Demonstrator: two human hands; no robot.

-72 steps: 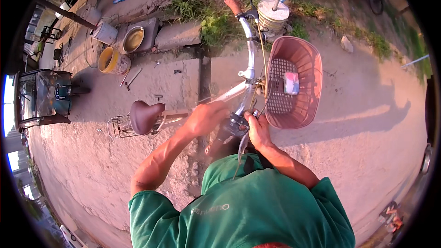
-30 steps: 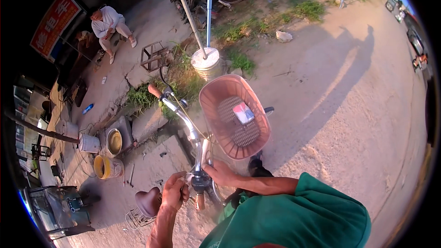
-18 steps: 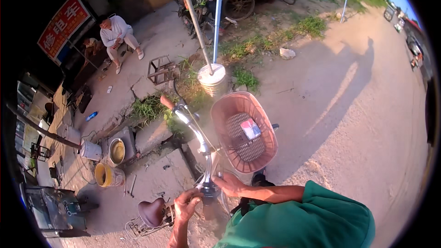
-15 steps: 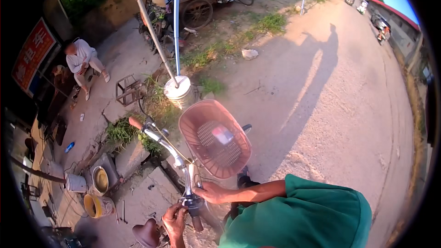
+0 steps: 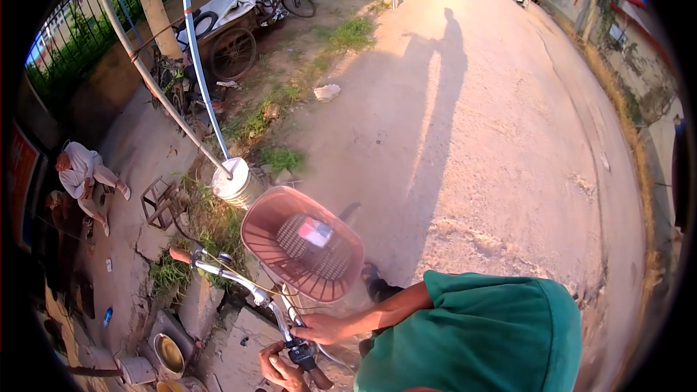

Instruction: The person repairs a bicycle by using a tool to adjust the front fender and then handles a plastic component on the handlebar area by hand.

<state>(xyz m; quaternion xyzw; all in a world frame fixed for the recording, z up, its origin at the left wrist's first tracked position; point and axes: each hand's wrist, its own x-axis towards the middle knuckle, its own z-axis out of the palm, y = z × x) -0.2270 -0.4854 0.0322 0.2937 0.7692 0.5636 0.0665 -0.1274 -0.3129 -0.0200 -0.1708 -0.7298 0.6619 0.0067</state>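
A bicycle's silver handlebar runs up to the left, with a brown grip at its far end. At its near end sit a black control clamp and another brown grip. My right hand, reaching in from a green sleeve, is closed at the bar just above the clamp. Beside the clamp, my left hand has curled fingers pinched together; whatever is in them is too small to make out. A pink plastic basket on the front holds a small white-and-red packet.
A white bucket holds upright poles beyond the basket. A metal frame stool and a seated person are at the left. Lower left are a basin and a pail. A loaded cart stands beside the road.
My view has turned to the right, so the bicycle and surroundings sit further left and lower. Both hands stay at the near end of the handlebar.
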